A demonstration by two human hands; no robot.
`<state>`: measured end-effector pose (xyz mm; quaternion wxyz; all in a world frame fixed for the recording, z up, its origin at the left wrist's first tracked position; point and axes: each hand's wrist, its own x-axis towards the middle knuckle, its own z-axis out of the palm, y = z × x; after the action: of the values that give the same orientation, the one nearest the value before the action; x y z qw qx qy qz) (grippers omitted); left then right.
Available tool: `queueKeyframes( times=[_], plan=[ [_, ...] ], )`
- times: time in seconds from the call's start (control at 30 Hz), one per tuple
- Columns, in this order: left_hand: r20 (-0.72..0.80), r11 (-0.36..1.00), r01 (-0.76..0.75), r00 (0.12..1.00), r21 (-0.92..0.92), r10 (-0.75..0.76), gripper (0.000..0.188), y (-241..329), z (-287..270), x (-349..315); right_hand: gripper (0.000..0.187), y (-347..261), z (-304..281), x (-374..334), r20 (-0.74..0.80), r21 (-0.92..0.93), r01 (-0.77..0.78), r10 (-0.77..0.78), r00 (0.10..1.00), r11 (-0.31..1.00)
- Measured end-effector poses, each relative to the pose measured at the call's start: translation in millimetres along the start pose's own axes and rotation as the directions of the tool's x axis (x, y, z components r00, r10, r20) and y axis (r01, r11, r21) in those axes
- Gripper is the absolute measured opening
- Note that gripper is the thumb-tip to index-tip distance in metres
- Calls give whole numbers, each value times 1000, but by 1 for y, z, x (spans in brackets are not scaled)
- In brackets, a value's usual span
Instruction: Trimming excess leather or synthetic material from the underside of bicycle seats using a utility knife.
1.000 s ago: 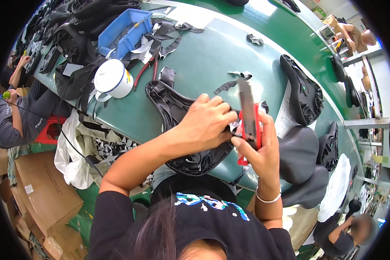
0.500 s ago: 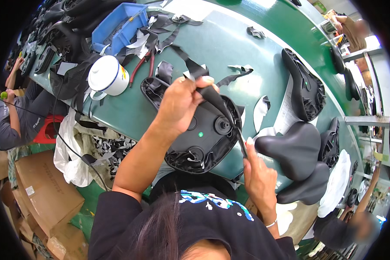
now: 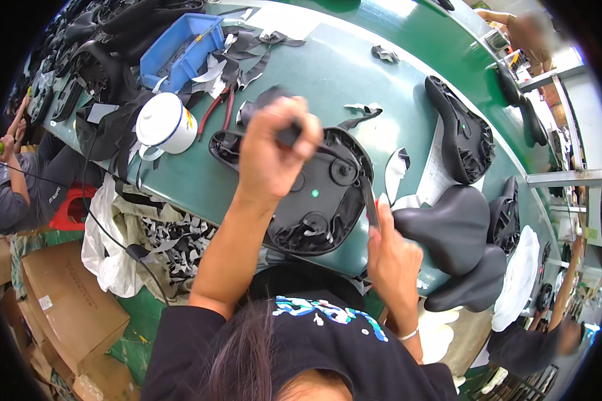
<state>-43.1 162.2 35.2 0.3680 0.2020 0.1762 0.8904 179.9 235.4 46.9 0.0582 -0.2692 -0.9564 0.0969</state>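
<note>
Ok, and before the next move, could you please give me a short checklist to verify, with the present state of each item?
1. Is the saddle underside up? Ok.
2. Is the knife held in the right hand? Ok, at the saddle's right edge.
3. Is the left hand apart from the knife? Ok, there is a gap.
4. Is the strip fully cut free? Cannot tell: the hand hides part, and it is blurred.
5. Is the table free of scraps? Not ok, several lie around the saddle.

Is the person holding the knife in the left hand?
No, the right hand holds the knife, while the left hand grips a black strip.
</note>
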Motion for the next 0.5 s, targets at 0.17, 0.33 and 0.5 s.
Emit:
queueKeyframes(
  times=[0.17,0.33,0.5],
  plan=[
    [484,-249,-485,872,838,-73,28,1,16,10,47,22,-10,21,-45,89,61,-57,997,994],
    [491,-335,-551,834,764,-252,20,-11,-22,26,45,28,0,24,-115,135,109,-93,989,985],
    [581,-267,-601,798,753,-159,12,-16,-25,32,47,29,3,40,-171,104,185,-166,971,977]
  ],
)
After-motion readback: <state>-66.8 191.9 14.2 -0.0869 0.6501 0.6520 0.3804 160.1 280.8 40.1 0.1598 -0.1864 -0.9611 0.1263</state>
